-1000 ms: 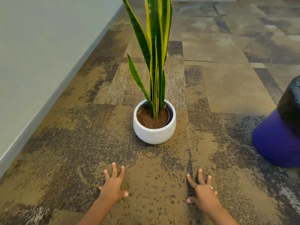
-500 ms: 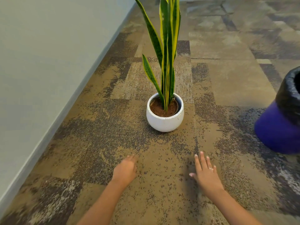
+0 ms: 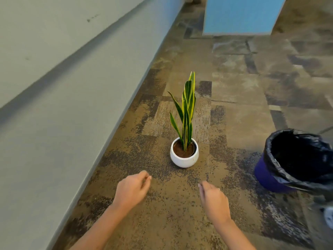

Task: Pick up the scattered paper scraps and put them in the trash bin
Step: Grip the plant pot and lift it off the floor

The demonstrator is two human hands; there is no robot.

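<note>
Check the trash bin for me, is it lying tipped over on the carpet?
No, the trash bin stands upright on the carpet to the right of the potted plant, its black liner folded over the rim.

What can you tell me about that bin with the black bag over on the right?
The trash bin stands on the carpet at the right edge of the view, partly cut off by the frame. Its body looks like deep blue or purple plastic. A glossy, crinkled black bag lines it and folds out over the rim. The mouth is open and looks dark inside; no contents can be made out. It appears tilted, possibly from the wide lens. Neither hand touches it, and it stands apart from the potted plant.
</note>
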